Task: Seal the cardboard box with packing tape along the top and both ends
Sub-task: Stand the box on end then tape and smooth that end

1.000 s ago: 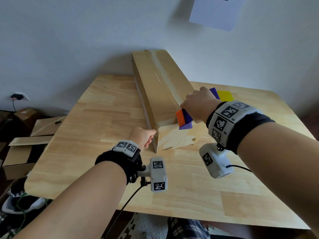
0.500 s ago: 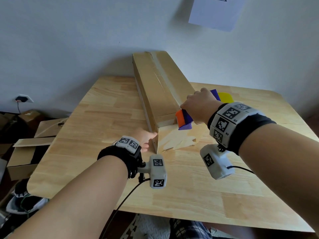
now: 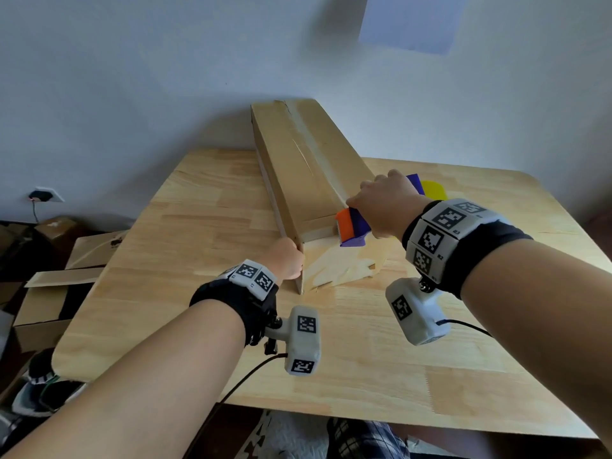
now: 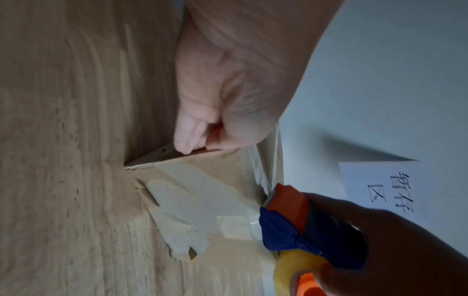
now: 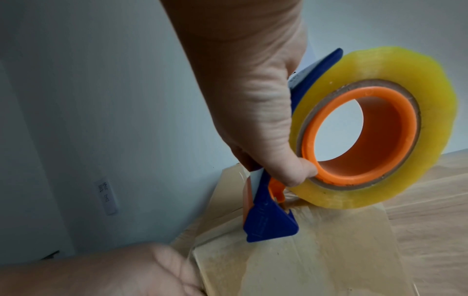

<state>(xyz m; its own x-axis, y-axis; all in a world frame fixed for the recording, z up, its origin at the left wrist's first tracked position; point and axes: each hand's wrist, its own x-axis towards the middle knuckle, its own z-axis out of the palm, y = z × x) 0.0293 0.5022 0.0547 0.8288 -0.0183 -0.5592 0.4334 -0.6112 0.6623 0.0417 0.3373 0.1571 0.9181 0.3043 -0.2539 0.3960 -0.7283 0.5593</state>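
A long cardboard box (image 3: 298, 167) lies lengthwise on the wooden table (image 3: 198, 226), with a tape strip along its top seam. My right hand (image 3: 385, 203) grips an orange-and-blue tape dispenser (image 3: 352, 226) with a yellow tape roll (image 5: 405, 80). The dispenser's blade end sits at the top edge of the box's near end. The thumb hooks the orange core. My left hand (image 3: 286, 260) holds the box's near-left corner, fingers curled against the side wall (image 4: 187, 140). The near end face (image 4: 202, 180) shows torn pale patches and a short clear tape piece.
Open cardboard boxes (image 3: 43, 293) and shoes (image 3: 39, 385) lie on the floor left of the table. A wall outlet (image 3: 46, 195) is low on the left, and a paper sheet (image 3: 410, 21) hangs on the wall behind. Bare tabletop spreads on both sides of the box.
My left hand has crept slightly forward onto the box's near-left corner. The right hand and dispenser stay at the near top edge.
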